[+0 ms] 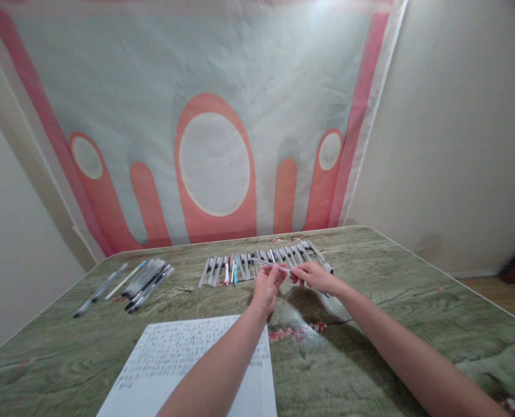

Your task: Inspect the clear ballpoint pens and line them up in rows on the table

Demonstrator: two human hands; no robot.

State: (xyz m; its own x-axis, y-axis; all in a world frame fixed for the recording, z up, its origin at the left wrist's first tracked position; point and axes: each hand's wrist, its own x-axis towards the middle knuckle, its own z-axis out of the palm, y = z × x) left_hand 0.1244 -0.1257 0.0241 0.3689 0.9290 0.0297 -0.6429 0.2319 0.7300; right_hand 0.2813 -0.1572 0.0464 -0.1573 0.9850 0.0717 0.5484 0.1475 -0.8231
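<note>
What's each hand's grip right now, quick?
Left hand: closed, holding a pen.
Right hand: closed on the same pen; whether it holds anything else can't be told.

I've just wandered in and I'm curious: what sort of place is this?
Probably an indoor writing or work area, home or office unclear: a wood-patterned table holds a row of pens and a page of writing.

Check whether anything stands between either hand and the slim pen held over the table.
Nothing visible does: the left hand and right hand both have their fingers on the slim pen. The row of pens lies beyond the hands.
</note>
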